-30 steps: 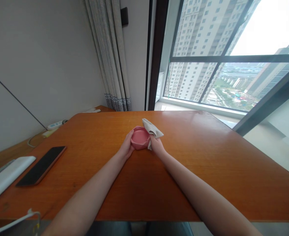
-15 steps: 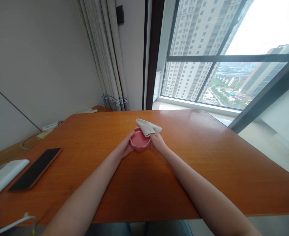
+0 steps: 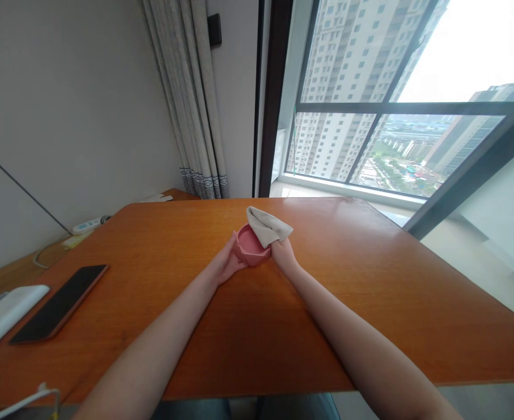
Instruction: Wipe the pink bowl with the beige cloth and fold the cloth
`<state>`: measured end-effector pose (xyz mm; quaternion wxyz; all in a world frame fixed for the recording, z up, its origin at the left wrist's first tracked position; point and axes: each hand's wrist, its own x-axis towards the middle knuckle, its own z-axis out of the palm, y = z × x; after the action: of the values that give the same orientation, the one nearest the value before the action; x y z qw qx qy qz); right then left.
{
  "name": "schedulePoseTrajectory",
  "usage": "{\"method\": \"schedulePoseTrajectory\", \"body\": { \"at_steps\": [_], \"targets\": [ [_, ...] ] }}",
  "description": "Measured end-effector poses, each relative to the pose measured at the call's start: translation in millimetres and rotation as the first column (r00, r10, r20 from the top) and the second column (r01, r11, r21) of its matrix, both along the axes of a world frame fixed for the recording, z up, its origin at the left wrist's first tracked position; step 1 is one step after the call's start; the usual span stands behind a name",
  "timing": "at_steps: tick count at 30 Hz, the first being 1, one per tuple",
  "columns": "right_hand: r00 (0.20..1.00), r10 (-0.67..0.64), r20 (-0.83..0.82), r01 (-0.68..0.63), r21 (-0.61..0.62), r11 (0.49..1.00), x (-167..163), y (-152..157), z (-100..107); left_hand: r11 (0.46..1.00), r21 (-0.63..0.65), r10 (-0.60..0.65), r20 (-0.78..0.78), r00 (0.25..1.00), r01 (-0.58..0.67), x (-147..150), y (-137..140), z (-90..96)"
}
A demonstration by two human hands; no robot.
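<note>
A small pink bowl (image 3: 248,242) is held up over the middle of the wooden table, its inside tipped toward me. My left hand (image 3: 228,261) grips the bowl's left side, with fingers beneath it. On the other side, my right hand (image 3: 283,254) is closed on a light grey cloth (image 3: 269,226). The cloth lies folded over the bowl's right rim and partly covers its inside. Some right fingertips are hidden behind the cloth and the bowl.
The wooden table (image 3: 370,303) spreads out on all sides. At its left lie a black phone-like slab (image 3: 59,303) and a white object (image 3: 9,318). A white cable (image 3: 24,402) crosses the near left corner. A power strip (image 3: 88,224) sits by the wall.
The bowl has tilted and shifted slightly right in my left hand. My right hand and the cloth have also moved a little to the right.
</note>
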<state>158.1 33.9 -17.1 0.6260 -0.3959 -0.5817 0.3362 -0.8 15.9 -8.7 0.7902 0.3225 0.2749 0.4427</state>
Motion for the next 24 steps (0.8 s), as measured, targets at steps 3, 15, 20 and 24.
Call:
{"method": "schedulePoseTrajectory", "body": {
  "at_steps": [3,15,20,24],
  "targets": [
    [0.995,0.104,0.012,-0.104,-0.006,0.995,5.5,2.6,3.7,0.998,-0.032,0.054,-0.034,0.998,-0.055,1.7,-0.3,-0.7],
    [0.998,-0.037,0.046,0.036,0.023,0.999,-25.3,-12.1,-8.9,0.979,0.039,0.190,0.178,0.966,-0.200,3.9,2.8,-2.1],
    [0.998,0.027,0.058,-0.032,0.094,0.995,-3.2,-5.2,5.1,0.998,0.012,0.063,0.089,0.994,-0.065,2.4,-1.7,2.6],
    [0.997,0.055,0.059,-0.059,0.067,0.996,-7.1,-5.0,3.3,0.988,0.010,0.154,0.060,0.986,-0.155,0.4,1.2,-2.6]
  ]
}}
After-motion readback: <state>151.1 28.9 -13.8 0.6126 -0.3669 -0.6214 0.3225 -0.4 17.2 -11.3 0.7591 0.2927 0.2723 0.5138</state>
